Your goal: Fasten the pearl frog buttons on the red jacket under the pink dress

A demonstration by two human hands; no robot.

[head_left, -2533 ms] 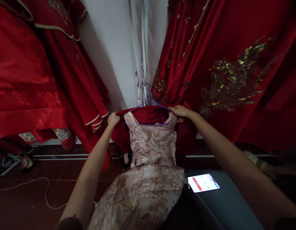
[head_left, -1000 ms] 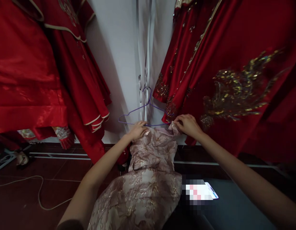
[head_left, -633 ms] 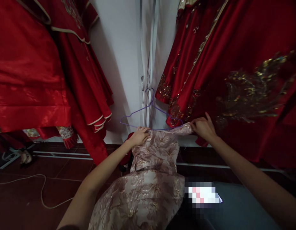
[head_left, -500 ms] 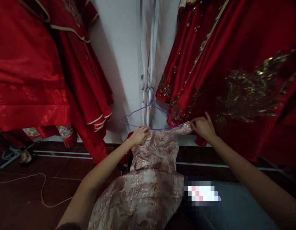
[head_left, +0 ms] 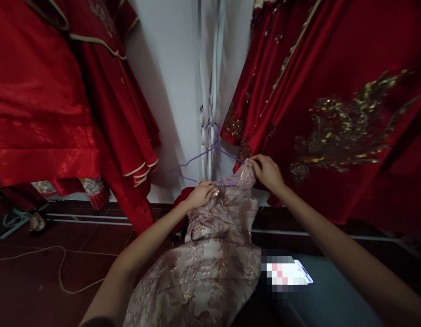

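A pale pink dress (head_left: 217, 227) with a metallic leaf pattern spreads up from the bottom of the view. Its top edge meets a purple wire hanger (head_left: 197, 157), whose hook points up. My left hand (head_left: 202, 194) is closed on the dress's upper left edge, by the hanger's bottom bar. Between the fingers and thumb of my right hand (head_left: 267, 170) is the dress's right shoulder piece, drawn over the right end of the hanger. That end is hidden under the cloth.
Red garments (head_left: 43, 113) hang at the left, and a red skirt with gold beading (head_left: 347, 122) hangs at the right. A white metal rack post (head_left: 207, 91) stands between them. A lit phone (head_left: 304, 272) lies lower right; a cable (head_left: 63, 272) crosses the tiled floor.
My right hand has moved left and slightly up, bringing the shoulder piece over the hanger's right end. My left hand has stayed nearly in place.
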